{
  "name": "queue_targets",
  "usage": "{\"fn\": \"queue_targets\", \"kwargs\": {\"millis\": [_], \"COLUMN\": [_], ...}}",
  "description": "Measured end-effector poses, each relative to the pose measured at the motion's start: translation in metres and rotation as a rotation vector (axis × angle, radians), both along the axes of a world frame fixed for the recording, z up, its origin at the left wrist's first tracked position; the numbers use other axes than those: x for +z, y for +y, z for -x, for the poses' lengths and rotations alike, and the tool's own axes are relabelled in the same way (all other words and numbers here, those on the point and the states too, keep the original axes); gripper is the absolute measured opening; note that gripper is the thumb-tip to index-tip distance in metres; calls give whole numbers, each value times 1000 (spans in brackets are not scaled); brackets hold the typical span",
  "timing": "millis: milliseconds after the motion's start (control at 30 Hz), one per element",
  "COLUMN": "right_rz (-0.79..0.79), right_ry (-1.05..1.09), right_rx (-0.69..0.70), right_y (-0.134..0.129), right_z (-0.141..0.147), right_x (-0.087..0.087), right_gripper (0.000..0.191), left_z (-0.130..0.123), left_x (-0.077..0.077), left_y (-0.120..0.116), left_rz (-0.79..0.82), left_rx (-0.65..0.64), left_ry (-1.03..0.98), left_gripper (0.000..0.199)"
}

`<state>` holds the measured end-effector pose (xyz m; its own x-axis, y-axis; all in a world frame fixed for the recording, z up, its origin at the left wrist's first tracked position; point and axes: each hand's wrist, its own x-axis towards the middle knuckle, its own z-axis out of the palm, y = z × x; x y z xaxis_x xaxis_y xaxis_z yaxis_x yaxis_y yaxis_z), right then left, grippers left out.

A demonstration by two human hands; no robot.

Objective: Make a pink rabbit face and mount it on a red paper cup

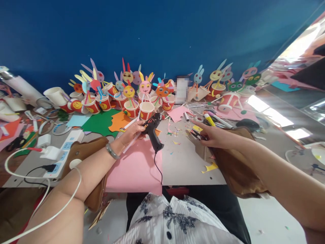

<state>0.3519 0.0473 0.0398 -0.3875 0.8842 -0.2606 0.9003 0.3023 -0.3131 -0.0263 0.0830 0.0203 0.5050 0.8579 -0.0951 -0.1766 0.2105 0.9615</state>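
Note:
My left hand [135, 130] is closed on the rear of a black glue gun [153, 130], above pink paper. The gun's grip hangs down with its cord below, and its front end points up and away to the right. A thin whitish stick [130, 144] runs from under my fingers toward my wrist. To the right, my right hand [215, 135] is over the table with its index finger stretched forward. Its other fingers are curled at small black scissors [196, 135], and my hand partly hides the handles. A yellow paper scrap [197, 128] shows beside the fingertips.
Paper cups [146, 110] with paper animal heads stand along the blue wall [162, 37]. Green paper [99, 122], markers [209, 119] and scraps lie across the table. A power strip [64, 152] with cables is at left. Brown pads [236, 162] lie beneath both forearms.

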Motion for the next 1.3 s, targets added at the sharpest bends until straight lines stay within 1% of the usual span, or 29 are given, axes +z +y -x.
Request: {"fn": "queue_targets", "kwargs": {"millis": [100, 167, 200, 300, 333, 500, 600, 700, 800, 933, 1033, 1100, 1200, 1300], "right_rz": [-19, -40, -64, -166, -198, -280, -347, -408, -444, -386, -363, -334, -283, -266], "right_ry": [-6, -100, -183, -419, -466, -522, -522, -515, -486, -416, -408, -408, -416, -424], "right_rx": [-69, -129, -151, -195, -206, -212, -208, -213, -242, -307, -310, -296, -257, -214], "right_y": [-3, -4, -5, -6, -7, -10, -8, 3, 24, 63, 90, 103, 111, 98], "right_z": [-11, -16, -18, -23, -24, -18, -9, 1, 14, 33, 45, 50, 55, 56], "right_x": [12, 20, 23, 25, 24, 21, 21, 18, 12, 7, 5, 4, 6, 12], "right_gripper": [88, 80, 70, 27, 19, 23, 30, 36, 36, 34, 33, 31, 31, 36], "left_z": [-2, -3, -4, -3, -3, 1, 1, 0, 0, 3, 5, 5, 3, 2], "left_x": [3, 5, 6, 6, 5, 0, -1, 0, -1, -4, -7, -6, -2, 2], "left_y": [-1, -2, -2, -3, -3, -2, -2, -1, -1, 1, 1, 1, 0, -3], "left_rz": [12, 18, 21, 32, 33, 30, 13, 12, 18, 13, 15, 25, 39, 31], "left_rx": [-9, -2, 4, 8, 7, 20, 13, 11, 7, 9, 6, 14, 25, 28], "left_ry": [1, 0, -1, -4, -5, -9, -9, 2, 15, 9, 15, 20, 24, 32], "left_gripper": [29, 29, 30, 32, 32, 32, 30, 28, 26, 29, 29, 29, 28, 27]}}
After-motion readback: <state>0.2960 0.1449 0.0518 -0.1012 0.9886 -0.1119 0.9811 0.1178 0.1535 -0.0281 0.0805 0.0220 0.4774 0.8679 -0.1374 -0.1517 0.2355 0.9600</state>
